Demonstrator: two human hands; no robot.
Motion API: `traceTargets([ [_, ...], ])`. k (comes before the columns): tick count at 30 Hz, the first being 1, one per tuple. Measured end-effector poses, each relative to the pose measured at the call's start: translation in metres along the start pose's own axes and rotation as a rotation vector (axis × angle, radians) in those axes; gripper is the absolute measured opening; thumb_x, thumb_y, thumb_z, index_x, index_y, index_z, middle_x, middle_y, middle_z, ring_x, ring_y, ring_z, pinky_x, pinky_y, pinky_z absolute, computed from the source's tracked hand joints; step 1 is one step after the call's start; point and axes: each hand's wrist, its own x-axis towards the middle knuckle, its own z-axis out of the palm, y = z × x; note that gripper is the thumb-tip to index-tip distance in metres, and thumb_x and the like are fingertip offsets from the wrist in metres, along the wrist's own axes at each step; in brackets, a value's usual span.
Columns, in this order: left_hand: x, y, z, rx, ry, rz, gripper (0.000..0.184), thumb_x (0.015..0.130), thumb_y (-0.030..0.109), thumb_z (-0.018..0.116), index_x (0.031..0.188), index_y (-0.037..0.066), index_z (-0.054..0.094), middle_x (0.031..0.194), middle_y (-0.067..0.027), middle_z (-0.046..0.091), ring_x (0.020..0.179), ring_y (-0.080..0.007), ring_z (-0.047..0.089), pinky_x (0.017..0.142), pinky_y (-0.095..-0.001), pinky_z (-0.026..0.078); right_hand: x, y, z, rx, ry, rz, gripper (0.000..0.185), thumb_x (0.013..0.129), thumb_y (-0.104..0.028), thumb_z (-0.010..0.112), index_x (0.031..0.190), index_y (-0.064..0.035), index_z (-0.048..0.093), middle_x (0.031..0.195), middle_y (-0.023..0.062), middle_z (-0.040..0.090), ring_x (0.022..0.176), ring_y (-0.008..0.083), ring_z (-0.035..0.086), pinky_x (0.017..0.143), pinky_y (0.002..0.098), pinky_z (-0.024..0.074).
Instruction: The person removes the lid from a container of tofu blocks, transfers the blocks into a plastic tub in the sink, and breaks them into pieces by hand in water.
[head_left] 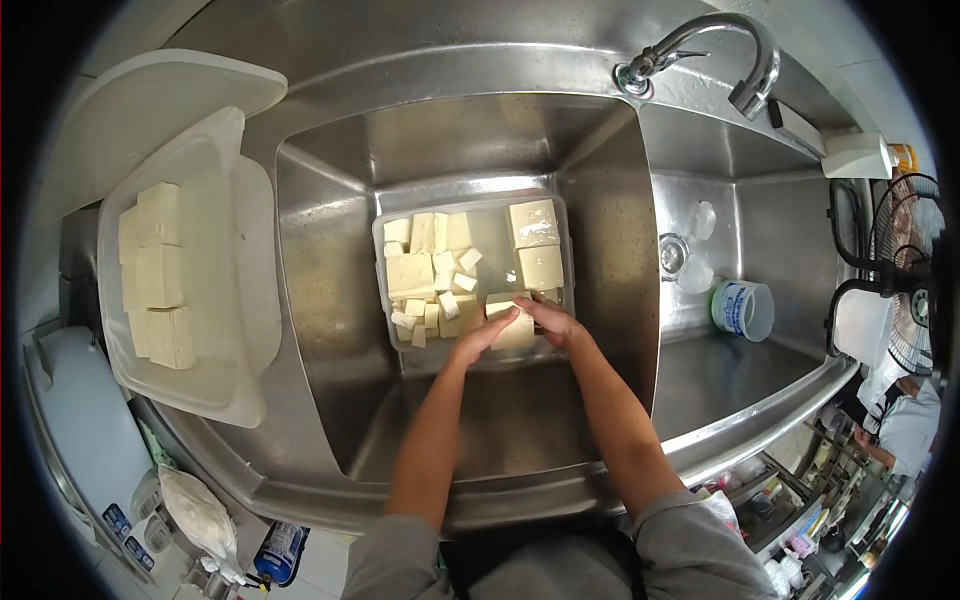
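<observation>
A block of tofu (513, 333) is held between my left hand (480, 338) and my right hand (553, 322), at the near edge of a clear plastic tub (384, 268). Both hands are closed around its sides, with some fingers hidden beneath or behind it. The tub sits in the large sink basin and seems to have water in it. Along its right side lie pale tofu blocks (535, 224). On the left, larger tofu pieces (410, 275) mix with small loose tofu cubes (465, 282).
Left of the basin, a second plastic tub (255, 270) holds several tofu blocks (158, 275). A faucet (750, 95) rises at the back. The right basin (700, 390) contains a tipped plastic container (743, 310). A fan (910, 270) stands far right; a person (910, 430) is beyond.
</observation>
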Motion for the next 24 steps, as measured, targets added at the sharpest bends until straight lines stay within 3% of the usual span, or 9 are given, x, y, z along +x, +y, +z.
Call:
traceTargets([
  [3,0.002,0.001,-0.008,0.074,-0.051,-0.023,0.071,0.069,0.048,0.067,0.120,0.003,0.046,0.109,-0.0139,0.055,0.101,-0.0228,0.051,0.086,-0.0326,0.040,0.016,0.013,-0.002,0.097,-0.095,0.035,0.066,0.083,-0.052,0.047,0.126,-0.0032,0.037,0.123,0.0123,0.045,0.111,0.0218,0.043,0.092,0.0373,0.0345],
  [6,0.003,0.022,-0.008,0.206,-0.220,-0.235,0.100,0.062,0.067,0.061,0.130,-0.001,0.031,0.125,-0.0207,0.041,0.116,-0.0271,0.040,0.094,-0.0387,0.032,0.038,0.026,-0.012,-0.073,0.077,0.121,0.065,0.083,-0.053,0.044,0.124,-0.0035,0.042,0.122,0.0125,0.047,0.111,0.0233,0.043,0.092,0.0378,0.0330],
  [10,0.024,0.014,0.002,0.274,-0.377,-0.306,0.107,0.058,0.070,0.060,0.127,-0.006,0.031,0.127,-0.0244,0.038,0.119,-0.0296,0.036,0.096,-0.0393,0.030,0.039,0.034,-0.036,-0.028,0.050,0.172,0.043,0.090,-0.039,0.036,0.120,-0.0095,0.043,0.116,0.0095,0.050,0.099,0.0208,0.051,0.085,0.0355,0.0411],
  [12,0.002,0.047,0.003,0.220,-0.416,-0.256,0.110,0.059,0.070,0.060,0.129,-0.008,0.025,0.131,-0.0255,0.032,0.122,-0.0302,0.032,0.097,-0.0412,0.029,0.034,0.033,-0.036,0.007,0.043,0.104,0.046,0.088,-0.040,0.040,0.121,-0.0085,0.042,0.116,0.0097,0.050,0.098,0.0208,0.051,0.084,0.0366,0.0412],
  [13,0.004,0.040,0.005,0.187,-0.284,-0.275,0.100,0.061,0.064,0.062,0.126,-0.006,0.032,0.125,-0.0224,0.038,0.117,-0.0278,0.037,0.094,-0.0390,0.032,0.032,0.032,-0.035,0.029,0.038,0.069,0.048,0.087,-0.041,0.042,0.122,-0.0080,0.042,0.115,0.0097,0.050,0.097,0.0208,0.051,0.084,0.0372,0.0413],
  [16,0.018,-0.003,0.007,0.056,-0.026,-0.300,0.079,0.066,0.051,0.068,0.120,-0.003,0.044,0.115,-0.0154,0.052,0.108,-0.0226,0.047,0.089,-0.0347,0.037,0.010,-0.001,-0.016,-0.275,0.106,-0.062,0.078,0.076,-0.051,0.054,0.130,0.0001,0.029,0.123,0.0181,0.045,0.112,0.0264,0.045,0.092,0.0343,0.0356],
  [19,0.026,-0.020,0.001,-0.171,-0.049,-0.245,0.076,0.067,0.043,0.070,0.119,-0.004,0.043,0.115,-0.0141,0.051,0.108,-0.0216,0.046,0.091,-0.0348,0.035,0.010,-0.015,0.004,-0.644,0.328,-0.092,0.091,0.070,-0.056,0.058,0.128,0.0075,0.027,0.123,0.0248,0.043,0.114,0.0302,0.044,0.095,0.0330,0.0346],
  [20,0.017,-0.009,-0.001,-0.257,-0.052,-0.226,0.073,0.068,0.041,0.071,0.118,-0.004,0.044,0.113,-0.0143,0.052,0.107,-0.0216,0.046,0.091,-0.0347,0.034,0.006,-0.021,0.010,-0.654,0.359,-0.094,0.096,0.067,-0.057,0.059,0.125,0.0117,0.028,0.121,0.0275,0.043,0.115,0.0330,0.043,0.095,0.0330,0.0349],
  [24,0.008,0.003,-0.014,-0.328,-0.014,-0.221,0.070,0.069,0.032,0.072,0.120,-0.004,0.040,0.112,-0.0148,0.051,0.105,-0.0208,0.046,0.092,-0.0342,0.033,0.006,-0.030,0.019,-0.607,0.291,-0.142,0.091,0.065,-0.052,0.066,0.121,0.0118,0.034,0.116,0.0260,0.048,0.108,0.0314,0.049,0.090,0.0337,0.0388],
])
